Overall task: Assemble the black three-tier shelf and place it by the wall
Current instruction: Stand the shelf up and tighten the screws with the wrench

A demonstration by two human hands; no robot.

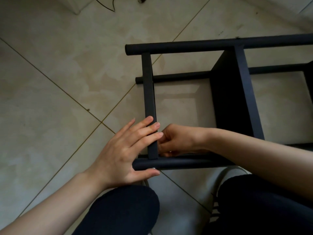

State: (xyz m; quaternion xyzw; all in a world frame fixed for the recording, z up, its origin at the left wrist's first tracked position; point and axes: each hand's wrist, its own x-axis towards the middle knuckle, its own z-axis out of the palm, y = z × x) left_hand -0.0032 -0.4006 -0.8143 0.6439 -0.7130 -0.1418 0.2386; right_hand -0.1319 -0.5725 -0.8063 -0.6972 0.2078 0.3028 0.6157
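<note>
I judge assembly well advanced: the black shelf (233, 92) lies on its side on the tiled floor (59, 73), right of centre, its round posts already joined to two flat panels, with a third at the far right edge. Fastening the near-left corner appears in hand; standing it up by the wall is left. My left hand (125, 153) rests with straight fingers across the end panel (149, 102), thumb beside the near post (177, 163). My right hand (176, 141) curls inside that corner; whether it pinches a fastener I cannot tell. The finish is matte black
</note>
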